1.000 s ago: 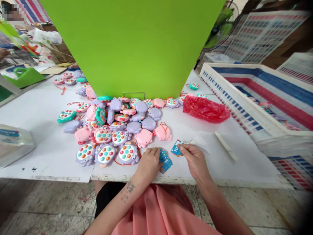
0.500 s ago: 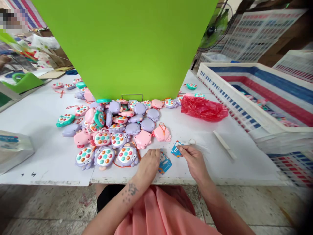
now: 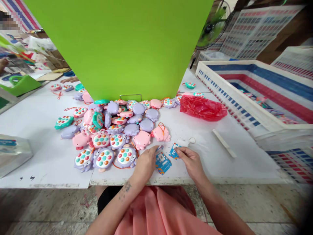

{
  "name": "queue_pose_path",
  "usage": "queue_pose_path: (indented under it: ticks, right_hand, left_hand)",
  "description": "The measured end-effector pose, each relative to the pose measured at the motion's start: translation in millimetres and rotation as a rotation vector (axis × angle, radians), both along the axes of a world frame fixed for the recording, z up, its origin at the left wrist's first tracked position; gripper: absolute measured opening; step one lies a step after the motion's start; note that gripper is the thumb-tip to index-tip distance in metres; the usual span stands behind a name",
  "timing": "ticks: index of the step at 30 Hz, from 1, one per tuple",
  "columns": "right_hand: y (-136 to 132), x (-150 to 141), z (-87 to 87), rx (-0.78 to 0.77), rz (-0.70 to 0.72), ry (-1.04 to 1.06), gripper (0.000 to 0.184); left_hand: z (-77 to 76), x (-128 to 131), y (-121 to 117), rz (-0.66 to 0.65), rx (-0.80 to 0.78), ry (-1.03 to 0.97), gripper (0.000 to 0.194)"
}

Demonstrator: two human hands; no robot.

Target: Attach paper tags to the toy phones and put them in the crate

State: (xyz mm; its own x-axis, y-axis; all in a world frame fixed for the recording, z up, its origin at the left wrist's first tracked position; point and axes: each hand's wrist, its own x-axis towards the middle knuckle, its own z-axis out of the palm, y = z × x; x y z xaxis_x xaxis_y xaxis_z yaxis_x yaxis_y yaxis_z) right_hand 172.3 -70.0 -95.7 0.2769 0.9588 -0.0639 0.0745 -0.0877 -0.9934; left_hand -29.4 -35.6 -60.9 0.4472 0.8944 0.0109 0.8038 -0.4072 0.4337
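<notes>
My left hand (image 3: 145, 162) rests near the table's front edge with its fingers bent onto a small stack of blue paper tags (image 3: 162, 162). My right hand (image 3: 191, 160) pinches a single blue tag (image 3: 174, 151) between thumb and fingers, just right of the stack. A heap of purple, pink and teal animal-shaped toys (image 3: 117, 129) with coloured buttons lies directly beyond my left hand. The nearest one, a purple toy (image 3: 126, 156), sits beside my left fingers.
A big green panel (image 3: 122, 45) stands upright behind the toys. A crumpled red plastic bag (image 3: 202, 107) and a white stick (image 3: 223, 147) lie to the right. A striped white crate (image 3: 256, 98) borders the table's right side. Another person's hand (image 3: 69, 79) shows far left.
The left hand's fingers have slid off the stack a little, showing more of the blue tags. The right hand still pinches its tag. The view shifted slightly.
</notes>
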Motion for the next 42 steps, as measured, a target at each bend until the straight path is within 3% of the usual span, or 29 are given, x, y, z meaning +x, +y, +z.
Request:
queue_pose_path:
  ticks: [6,13,20,26,38,42]
  right_hand:
    - [0.5,4.1,-4.3,0.011,-0.030,0.013,0.025]
    - [-0.9,0.6,-0.5,0.033,0.007,-0.049,0.023]
    - [-0.2,0.0,0.2,0.050,0.011,-0.070,0.022]
    - [-0.2,-0.1,-1.9,0.047,0.008,-0.062,0.023]
    - [-0.4,0.1,-2.0,0.046,0.017,-0.072,0.024]
    - [-0.3,0.3,-1.5,0.044,0.018,-0.061,0.024]
  left_hand:
    - [6.2,-0.5,-7.1,-0.011,0.039,-0.007,0.041]
    - [1.9,0.9,-17.6,-0.255,0.119,0.196,0.027]
    - [-8.9,9.0,-25.1,-0.216,0.138,0.225,0.034]
    - [-5.1,8.0,-19.3,-0.233,0.098,0.237,0.022]
    - [-5.8,1.5,-5.4,-0.254,0.056,0.150,0.035]
    - [-0.4,3.4,-6.2,-0.270,0.073,0.204,0.023]
